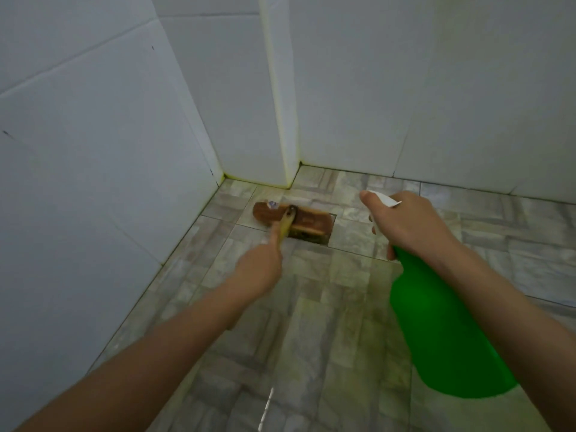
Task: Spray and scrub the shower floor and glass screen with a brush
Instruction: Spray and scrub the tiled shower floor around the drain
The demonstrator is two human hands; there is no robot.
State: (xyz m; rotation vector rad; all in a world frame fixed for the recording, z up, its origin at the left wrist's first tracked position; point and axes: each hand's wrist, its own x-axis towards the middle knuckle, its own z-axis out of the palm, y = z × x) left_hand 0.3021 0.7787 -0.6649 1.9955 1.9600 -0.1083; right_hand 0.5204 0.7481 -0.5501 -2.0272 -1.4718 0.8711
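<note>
A wooden scrub brush (pixel 304 220) with a yellowish handle lies flat on the grey tiled shower floor (pixel 311 322), near the far left corner. My left hand (pixel 258 269) grips the brush handle, arm stretched forward. My right hand (pixel 408 224) holds a green spray bottle (pixel 442 332) by its white trigger head (pixel 386 199), nozzle pointing at the floor close to the brush. The bottle body hangs down toward me. No glass screen shows in this view.
White tiled walls (pixel 93 166) close in on the left and at the back, with a protruding white column (pixel 280 104) in the corner. A dark square drain recess (pixel 324 236) sits partly under the brush. Yellowish grime lines the wall-floor joints.
</note>
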